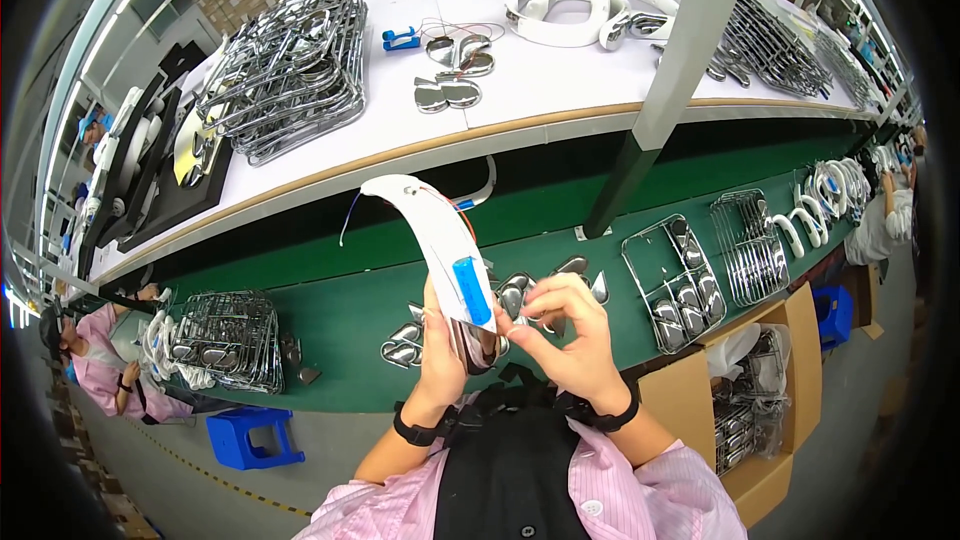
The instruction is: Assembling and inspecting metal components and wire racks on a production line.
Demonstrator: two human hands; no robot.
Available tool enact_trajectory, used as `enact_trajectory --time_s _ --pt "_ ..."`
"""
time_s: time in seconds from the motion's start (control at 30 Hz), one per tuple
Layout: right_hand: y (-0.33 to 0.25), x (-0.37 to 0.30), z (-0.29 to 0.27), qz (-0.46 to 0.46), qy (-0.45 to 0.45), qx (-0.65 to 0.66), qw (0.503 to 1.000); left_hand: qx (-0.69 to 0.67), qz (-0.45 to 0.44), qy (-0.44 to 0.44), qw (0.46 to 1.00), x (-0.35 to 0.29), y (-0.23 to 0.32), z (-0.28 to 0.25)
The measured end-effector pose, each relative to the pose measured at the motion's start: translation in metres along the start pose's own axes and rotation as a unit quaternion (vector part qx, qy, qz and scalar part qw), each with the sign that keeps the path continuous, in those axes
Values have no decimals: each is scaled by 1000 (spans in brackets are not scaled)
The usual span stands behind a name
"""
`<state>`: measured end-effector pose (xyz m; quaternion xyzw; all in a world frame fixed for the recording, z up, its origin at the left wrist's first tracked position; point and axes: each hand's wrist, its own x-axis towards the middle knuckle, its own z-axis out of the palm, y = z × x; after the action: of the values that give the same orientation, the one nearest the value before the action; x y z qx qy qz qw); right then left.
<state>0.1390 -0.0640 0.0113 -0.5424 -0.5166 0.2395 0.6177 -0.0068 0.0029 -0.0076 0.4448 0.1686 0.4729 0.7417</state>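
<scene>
In my left hand [438, 365] is a white curved plastic shell [428, 222], held upright by its lower end above the green bench. A blue block [471, 291] sits on the shell, with a thin red wire [462, 212] along its edge. A dark wire [349, 219] dangles from the upper tip. At the shell's lower end is a shiny dark piece [474, 348]. My right hand [570, 332] pinches beside that end, thumb and forefinger close together; what they grip is too small to make out. Shiny drop-shaped parts [402, 347] lie on the bench behind my hands.
A raised white shelf [400, 140] carries stacked chrome racks [290, 70] and white curved shells [560, 25]. Its post [680, 60] stands right of centre. Racks [672, 280] rest on the green bench; an open carton [690, 405] stands at right. Co-workers [110, 360] sit at left and far right.
</scene>
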Motion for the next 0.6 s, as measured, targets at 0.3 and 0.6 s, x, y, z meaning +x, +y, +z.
enact_trajectory --time_s 0.3,0.6 --pt "15 1 18 174 -131 299 929 9 -83 -35 996 -2 -3 3" --pt "42 15 33 264 -122 353 889 67 -104 8 992 17 -9 -9"
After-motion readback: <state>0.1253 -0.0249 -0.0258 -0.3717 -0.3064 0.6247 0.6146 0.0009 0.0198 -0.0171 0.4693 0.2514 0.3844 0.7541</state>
